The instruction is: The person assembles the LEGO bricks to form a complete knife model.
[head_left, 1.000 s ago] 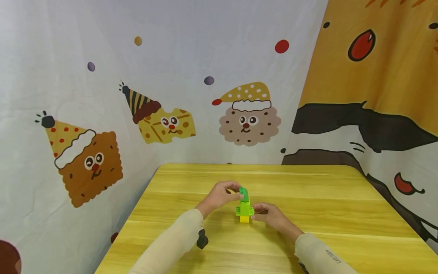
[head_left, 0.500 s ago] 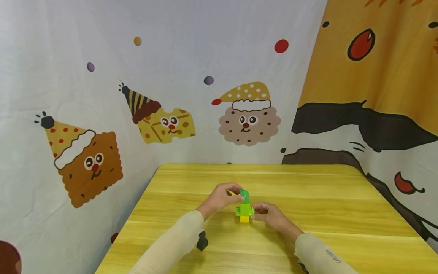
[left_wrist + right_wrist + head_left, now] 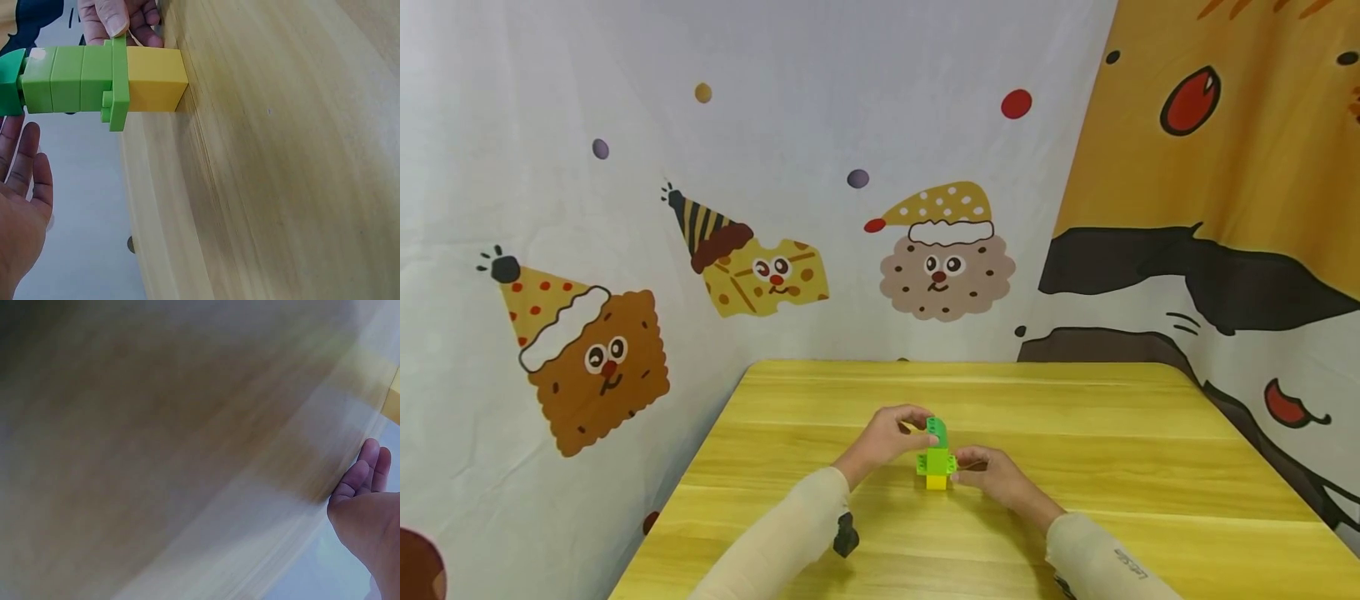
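Note:
A small tower of toy building bricks stands upright on the table. Its base is a yellow brick [image 3: 936, 482], seen also at the right edge of the right wrist view. Above it lie a flat lime plate [image 3: 119, 87] jutting out both sides and several lime bricks [image 3: 66, 79]. My left hand [image 3: 889, 433] pinches the dark green curved brick [image 3: 937, 432] on top. Between that brick and the lime ones, a thin gap with studs shows in the left wrist view. My right hand [image 3: 996, 476] pinches the plate's right end, its thumb at the edge.
The wood-grain table [image 3: 1112, 467] reaches back to a wall cloth [image 3: 850, 92] printed with cartoon snacks in party hats. Dark devices [image 3: 846, 535] are strapped at both wrists, by the sleeves.
My left hand has come down slightly with the dark green brick, bringing it close onto the lime bricks. The right hand has stayed at the plate.

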A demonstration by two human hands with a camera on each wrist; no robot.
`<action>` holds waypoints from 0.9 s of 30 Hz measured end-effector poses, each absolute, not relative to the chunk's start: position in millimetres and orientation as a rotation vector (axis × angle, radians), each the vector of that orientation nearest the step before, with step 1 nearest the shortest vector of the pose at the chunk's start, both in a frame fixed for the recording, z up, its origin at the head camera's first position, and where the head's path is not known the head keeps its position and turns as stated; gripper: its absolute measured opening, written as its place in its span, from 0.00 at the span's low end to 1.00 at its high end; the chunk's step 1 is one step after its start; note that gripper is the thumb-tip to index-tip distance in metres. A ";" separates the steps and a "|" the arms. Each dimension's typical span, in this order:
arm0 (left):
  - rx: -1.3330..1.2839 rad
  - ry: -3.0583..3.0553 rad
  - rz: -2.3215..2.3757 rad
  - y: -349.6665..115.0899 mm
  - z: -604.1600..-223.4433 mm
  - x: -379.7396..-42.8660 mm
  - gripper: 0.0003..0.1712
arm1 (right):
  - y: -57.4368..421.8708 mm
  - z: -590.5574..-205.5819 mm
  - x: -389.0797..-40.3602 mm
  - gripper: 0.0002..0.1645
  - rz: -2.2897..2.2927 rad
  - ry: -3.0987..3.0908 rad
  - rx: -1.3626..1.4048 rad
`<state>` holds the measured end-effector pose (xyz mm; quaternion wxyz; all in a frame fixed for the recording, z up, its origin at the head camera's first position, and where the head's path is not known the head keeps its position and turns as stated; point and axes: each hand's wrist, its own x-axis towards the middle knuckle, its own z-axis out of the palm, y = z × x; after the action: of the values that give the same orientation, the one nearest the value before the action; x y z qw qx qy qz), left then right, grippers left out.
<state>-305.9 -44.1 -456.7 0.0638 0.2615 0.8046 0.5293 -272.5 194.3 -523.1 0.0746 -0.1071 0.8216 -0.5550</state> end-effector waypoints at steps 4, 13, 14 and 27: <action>0.783 2.434 1.609 -44.4 -457.1 -305.2 0.15 | 194.3 -524.8 -273.9 0.26 -1.657 2.467 -0.327; 0.851 2.518 1.548 -43.1 -456.3 -305.0 0.15 | 194.3 -524.4 -273.4 0.26 -1.636 2.484 -0.338; 0.856 2.525 1.542 -43.0 -457.2 -305.4 0.16 | 194.1 -524.2 -273.3 0.26 -1.633 2.487 -0.333; 0.827 2.619 1.465 -44.2 -462.0 -307.1 0.20 | 195.2 -528.4 -279.3 0.31 -1.621 2.495 -0.280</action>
<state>-307.1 -44.2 -462.0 0.0146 0.2655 0.8414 0.4705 -279.3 195.2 -528.4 0.0763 -0.0934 0.8324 -0.5408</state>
